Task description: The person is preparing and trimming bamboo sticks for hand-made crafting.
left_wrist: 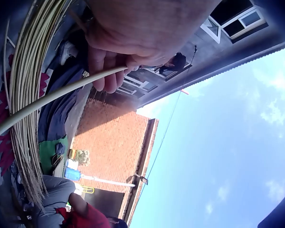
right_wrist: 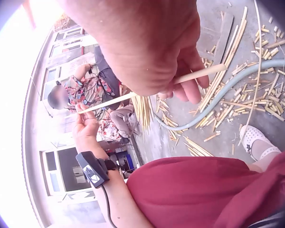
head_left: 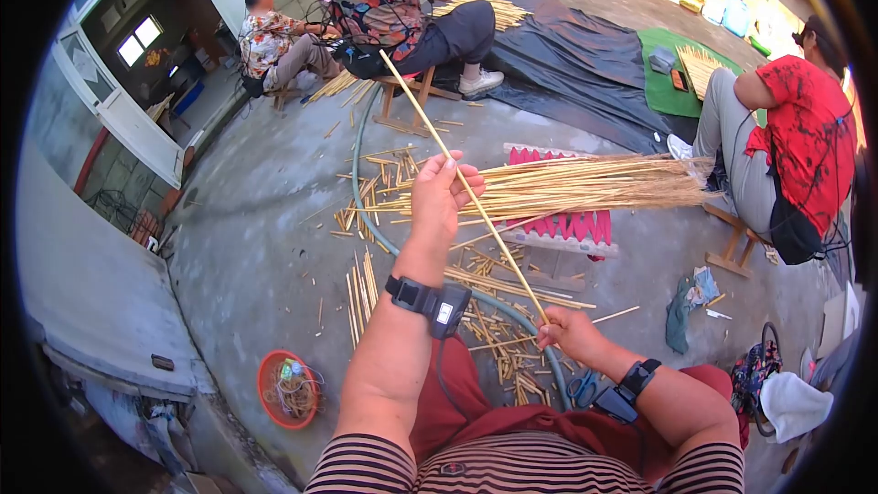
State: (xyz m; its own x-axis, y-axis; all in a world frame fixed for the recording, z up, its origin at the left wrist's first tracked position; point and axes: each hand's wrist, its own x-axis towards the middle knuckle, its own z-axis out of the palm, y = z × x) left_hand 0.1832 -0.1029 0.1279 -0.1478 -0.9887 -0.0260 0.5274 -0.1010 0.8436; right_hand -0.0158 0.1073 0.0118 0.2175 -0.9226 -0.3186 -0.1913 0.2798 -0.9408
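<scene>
A long pale-yellow stalk (head_left: 498,241) slants between my two hands. My left hand (head_left: 437,199) pinches it partway up, and its thin upper part sticks out beyond the fingers. Near the lower end, the fingers of my right hand (head_left: 574,335) grip the stalk, and in the right wrist view a short cut end (right_wrist: 211,70) pokes past them. Behind the left hand, a bundle of long stalks (head_left: 585,181) with feathery tips lies across a low stand (head_left: 599,247) with magenta zigzag strips. Scissors with blue handles (head_left: 582,390) are at my lap, beside the right wrist.
Short cut stalk pieces (head_left: 521,361) litter the concrete around a grey-blue hose (head_left: 355,160). An orange basket (head_left: 262,393) stands at lower left. A person in red (head_left: 805,128) sits at right; two people in floral shirts (head_left: 375,0) sit ahead beside a black sheet (head_left: 585,55).
</scene>
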